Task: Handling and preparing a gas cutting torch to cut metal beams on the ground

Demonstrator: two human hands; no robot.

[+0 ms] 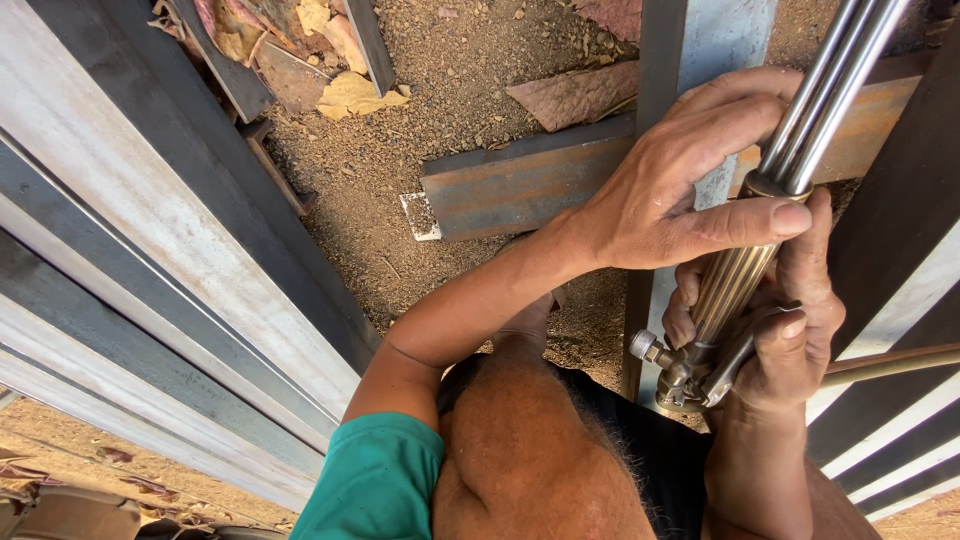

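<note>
Grips a cutting torch [745, 270] in both hands, low over sandy ground [450, 80]. Wraps the left hand [680, 190] around the spot where the ribbed brass handle meets the paired steel tubes [830, 90], fingers curled over the top, thumb laid flat along the collar. Closes the right hand [795, 330] round the lower end of the handle, fingers folded over the lever, just above the valve body and its small knob [645, 347]. Leaves neither hand open: both shut tight on the same tool, touching each other at the handle. Points the tubes up and away past the top right edge, with the tip out of view; cannot tell whether any flame burns. Trails a hose [890, 362] off to the right from the valve end. Holds the torch in front of a grey upright steel post [715, 35], near a rusty flat bar [510, 185] lying across the ground, with long painted steel sections [130, 250] slanting down the left side and dry leaves [355, 95] near the top. Looks like a stage of aiming and steadying the torch, with no cutting in sight. Calls, for any next move, for a firm two-handed hold, a light touch on the lever, and tubes kept clear of the post.
</note>
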